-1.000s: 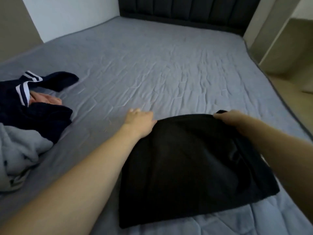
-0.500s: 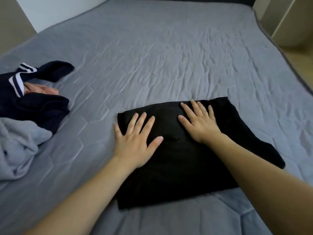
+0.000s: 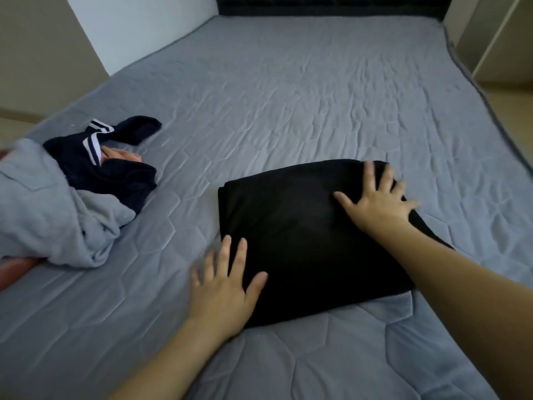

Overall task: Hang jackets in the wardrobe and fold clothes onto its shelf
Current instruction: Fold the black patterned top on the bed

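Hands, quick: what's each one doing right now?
Left hand: open, fingers flat at the black garment's near-left edge.
Right hand: open, spread flat on the garment's far-right corner.

A wide bed covered in a grey quilted bedspread (image 3: 302,96) carries a folded black garment (image 3: 302,232) near its front edge, while a crumpled navy garment with white stripes (image 3: 115,174) and a rumpled light grey sweatshirt (image 3: 43,209) lie heaped together along its left edge.

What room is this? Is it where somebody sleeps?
Most likely a bedroom. There is a big bed with a grey quilted cover, a dark padded headboard at its far end, and clothes being folded on it.
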The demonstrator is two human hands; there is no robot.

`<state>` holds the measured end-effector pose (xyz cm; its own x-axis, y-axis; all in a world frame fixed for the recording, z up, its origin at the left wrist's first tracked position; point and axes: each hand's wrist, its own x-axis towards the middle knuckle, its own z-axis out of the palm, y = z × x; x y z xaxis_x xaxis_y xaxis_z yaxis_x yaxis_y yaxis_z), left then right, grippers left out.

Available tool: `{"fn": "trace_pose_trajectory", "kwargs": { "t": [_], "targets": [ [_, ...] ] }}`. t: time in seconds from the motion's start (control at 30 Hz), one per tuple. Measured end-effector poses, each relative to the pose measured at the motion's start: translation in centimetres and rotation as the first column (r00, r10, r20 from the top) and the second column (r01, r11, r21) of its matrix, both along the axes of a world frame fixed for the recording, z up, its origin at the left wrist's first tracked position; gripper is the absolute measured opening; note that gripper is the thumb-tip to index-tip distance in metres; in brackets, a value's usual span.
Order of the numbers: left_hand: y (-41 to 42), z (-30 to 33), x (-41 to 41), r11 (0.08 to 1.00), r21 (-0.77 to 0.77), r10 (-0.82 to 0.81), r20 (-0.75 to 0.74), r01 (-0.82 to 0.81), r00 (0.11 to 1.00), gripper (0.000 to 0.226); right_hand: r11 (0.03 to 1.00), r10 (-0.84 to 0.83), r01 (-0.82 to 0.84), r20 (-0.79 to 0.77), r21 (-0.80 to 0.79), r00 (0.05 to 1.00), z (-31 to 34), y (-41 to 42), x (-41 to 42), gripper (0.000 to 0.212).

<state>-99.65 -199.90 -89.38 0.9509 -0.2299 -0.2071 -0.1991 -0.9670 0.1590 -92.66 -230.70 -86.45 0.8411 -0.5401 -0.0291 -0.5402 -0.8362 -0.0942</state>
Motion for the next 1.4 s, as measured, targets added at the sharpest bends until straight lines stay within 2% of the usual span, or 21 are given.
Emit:
{"fn": "trace_pose_trajectory", "kwargs": {
  "t": [0.07,0.1,0.17,0.23,0.27,0.4,0.5,0.57,0.63,0.7,0.77,0.83,0.87,1.03,1.1,1.17,1.27,1.4],
  "targets": [
    [-0.3,1.2,1.7,0.97,-0.165,0.169,-0.081,-0.181,0.982,0.081,0.961,-0.183,0.185,-0.028,0.204,0.983,0.7,-0.9,0.1,0.121],
    [-1.1,2.2,3.3,0.9,-0.302,0.288,-0.132,-0.315,0.948,0.081,0.936,-0.225,0.229,-0.047,0.267,0.973,0.9,-1.4,0.2,0.128],
    [-2.9,3.8,7.6,0.627,-0.557,0.446,-0.317,-0.545,0.837,0.077,0.862,-0.233,0.239,-0.069,0.446,0.97,1.2,-2.4,0.5,0.12],
    [-4.5,3.7,10.9,0.343,-0.643,0.46,-0.52,-0.684,0.72,0.084,0.694,-0.266,0.233,-0.057,0.681,0.962,1.1,-3.3,1.1,0.106],
    [-5.1,2.9,11.7,0.281,-0.635,0.471,-0.562,-0.72,0.68,0.09,0.607,-0.282,0.225,-0.058,0.762,0.958,0.9,-3.6,1.3,0.105],
    [-5.5,0.0,11.6,0.363,-0.551,0.649,-0.429,-0.751,0.628,0.077,0.445,-0.312,0.206,-0.065,0.872,0.948,0.7,-4.0,1.6,0.103],
    [-4.2,3.2,11.8,0.234,-0.608,0.588,-0.533,-0.758,0.609,0.056,0.212,-0.364,0.197,-0.109,0.957,0.925,4.8,-1.9,1.0,0.083],
    [-2.5,8.3,11.7,0.17,-0.679,0.561,-0.529,-0.715,0.636,0.04,0.162,-0.441,0.061,0.017,0.985,0.897,9.2,0.2,0.4,0.063],
    [0.1,15.2,11.6,0.155,-0.73,0.592,-0.471,-0.666,0.654,0.04,0.148,-0.46,-0.067,0.129,0.987,0.878,15.5,2.8,0.1,0.04],
    [3.6,23.7,11.5,0.152,-0.765,0.631,-0.412,-0.626,0.657,0.049,0.063,-0.413,-0.119,0.134,0.991,0.901,23.2,5.8,0.3,0.032],
    [8.4,33.1,11.3,0.174,-0.782,0.669,-0.352,-0.599,0.655,0.054,-0.016,-0.319,-0.132,0.12,0.991,0.94,32.4,9.5,1.2,0.033],
    [14.0,42.3,10.7,0.205,-0.779,0.712,-0.298,-0.593,0.636,0.056,-0.021,-0.217,-0.146,0.138,0.989,0.966,41.6,14.1,2.2,0.037],
    [16.9,46.7,10.0,0.192,-0.777,0.735,-0.292,-0.6,0.613,0.056,-0.009,-0.168,-0.156,0.152,0.988,0.974,46.0,16.8,2.6,0.039],
    [31.1,66.7,5.2,0.046,-0.803,0.838,-0.293,-0.594,0.461,0.033,-0.001,0.015,-0.186,0.186,0.982,0.982,65.6,31.6,3.5,0.054],
    [36.6,73.2,3.3,0.001,-0.816,0.873,-0.281,-0.578,0.398,0.03,-0.016,0.07,-0.196,0.196,0.981,0.978,71.1,37.6,3.3,0.051],
    [42.0,78.2,2.0,-0.019,-0.84,0.916,-0.233,-0.543,0.328,0.032,-0.039,0.116,-0.23,0.233,0.972,0.966,75.3,43.5,3.3,0.043],
    [49.8,83.9,0.3,-0.012,-0.882,0.961,-0.14,-0.471,0.238,0.039,-0.094,0.2,-0.313,0.326,0.945,0.924,80.4,52.1,4.1,0.045],
    [59.0,87.7,-0.5,-0.003,-0.91,0.995,-0.046,-0.416,0.093,0.037,-0.134,0.284,-0.387,0.41,0.912,0.867,85.4,62.2,5.8,0.046]
  ]
}}
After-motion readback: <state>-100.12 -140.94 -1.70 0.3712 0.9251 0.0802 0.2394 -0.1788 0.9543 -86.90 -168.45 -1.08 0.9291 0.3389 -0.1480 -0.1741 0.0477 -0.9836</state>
